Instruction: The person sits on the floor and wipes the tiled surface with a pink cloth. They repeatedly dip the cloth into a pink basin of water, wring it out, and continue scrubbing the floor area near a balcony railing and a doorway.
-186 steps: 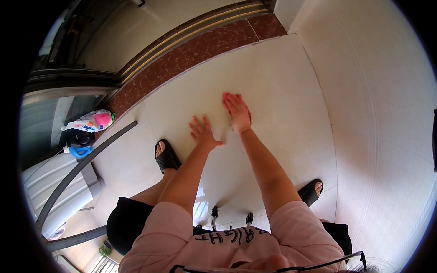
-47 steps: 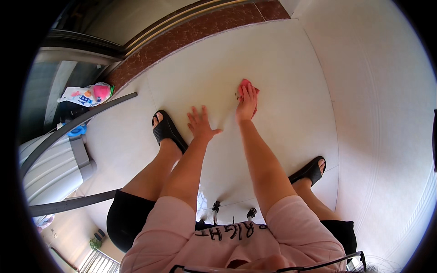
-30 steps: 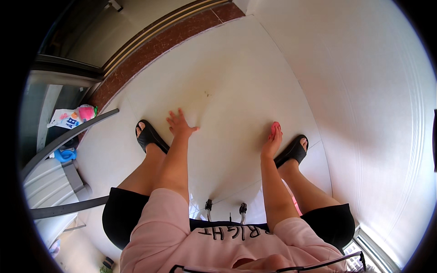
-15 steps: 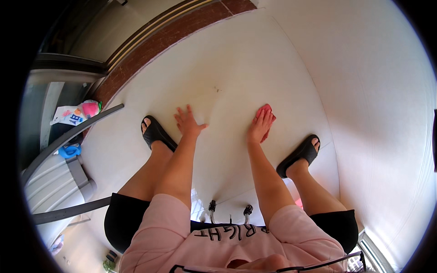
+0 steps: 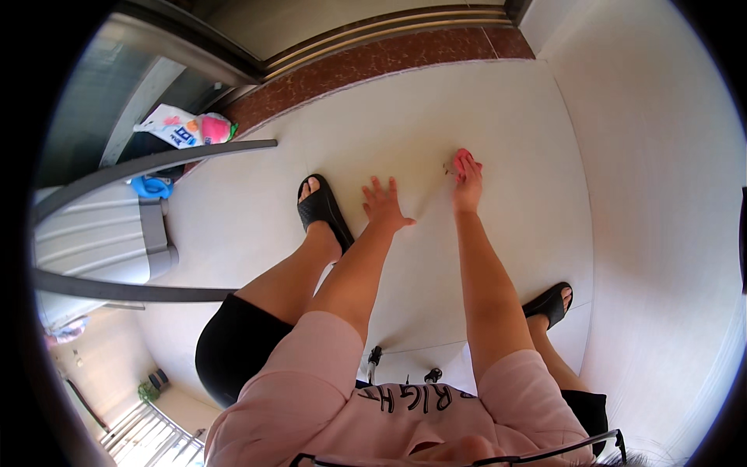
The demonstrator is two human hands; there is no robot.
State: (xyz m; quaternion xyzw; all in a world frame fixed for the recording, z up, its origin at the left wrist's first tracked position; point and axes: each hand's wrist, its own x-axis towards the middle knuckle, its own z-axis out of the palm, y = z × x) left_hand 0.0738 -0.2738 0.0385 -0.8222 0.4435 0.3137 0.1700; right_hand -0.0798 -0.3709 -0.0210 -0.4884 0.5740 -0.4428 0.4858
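My right hand (image 5: 468, 187) grips a bunched red cloth (image 5: 464, 159) against the pale tiled floor (image 5: 366, 109). Right beside the cloth, on its left, is a small dark smudge (image 5: 447, 168) on the tile. Fingers spread, my left hand (image 5: 384, 206) rests flat on the floor, holding nothing. A black slipper (image 5: 325, 208) on my left foot is close to that hand. The other foot's black slipper (image 5: 551, 303) stands farther right and nearer to me.
A dark red stone sill (image 5: 389, 58) and sliding-door track run along the far side. White wall (image 5: 654, 179) rises at right. On the left are curved grey bars (image 5: 156, 162), a ribbed white bin (image 5: 93, 233), a blue plastic item (image 5: 152, 187) and a printed packet (image 5: 173, 126).
My right hand has carried the red cloth forward to the dark smudge, and its fingers have bunched it up. The view has turned; my left hand still lies spread on the floor.
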